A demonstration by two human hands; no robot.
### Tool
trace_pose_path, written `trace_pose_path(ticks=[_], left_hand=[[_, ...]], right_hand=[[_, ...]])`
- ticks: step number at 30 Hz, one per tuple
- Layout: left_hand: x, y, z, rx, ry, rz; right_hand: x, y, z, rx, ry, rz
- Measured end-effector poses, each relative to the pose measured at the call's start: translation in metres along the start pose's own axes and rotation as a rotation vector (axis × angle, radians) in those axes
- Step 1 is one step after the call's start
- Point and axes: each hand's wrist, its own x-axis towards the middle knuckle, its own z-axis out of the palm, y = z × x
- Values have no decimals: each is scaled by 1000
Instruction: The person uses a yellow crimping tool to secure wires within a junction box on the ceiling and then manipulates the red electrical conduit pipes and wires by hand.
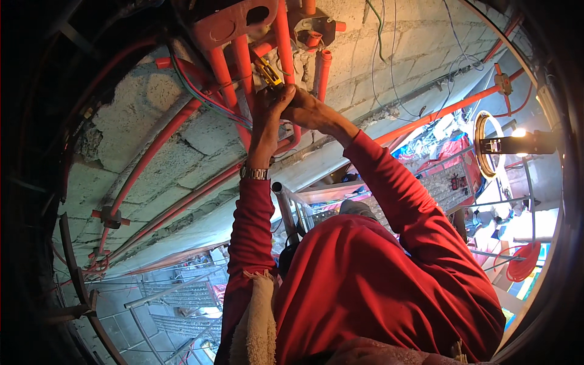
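Both my hands are raised together among orange conduit pipes on a block wall. My left hand (pixel 266 114), with a metal-banded watch (pixel 254 173) at its wrist, is closed around a yellow-and-black hand tool (pixel 268 72); its exact kind is not clear. My right hand (pixel 309 110) presses against the left, fingers curled, and what they grip is hidden. Upright orange conduits (pixel 283 45) pass right behind the tool and up to a reddish electrical box (pixel 234 25). Green and dark wires (pixel 201 95) hang from the left toward my left wrist.
Another box (pixel 313 29) and an open-ended conduit stub (pixel 324 70) are beside my right hand. Loose wires (pixel 394 55) dangle along the wall. A long orange conduit (pixel 444 112) runs rightward. A lit lamp (pixel 518 134) is at the right, above a coiled orange tube (pixel 524 261).
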Motion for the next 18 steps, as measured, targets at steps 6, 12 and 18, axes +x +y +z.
trace_pose_path(ticks=[6, 12, 18], left_hand=[[3, 2, 1, 100, -6, 88], [-2, 16, 11, 119, 37, 156], [-1, 0, 4, -11, 24, 109]], right_hand=[[4, 3, 5, 182, 45, 67], [13, 11, 11, -217, 295, 31], [8, 8, 4, -221, 202, 18]])
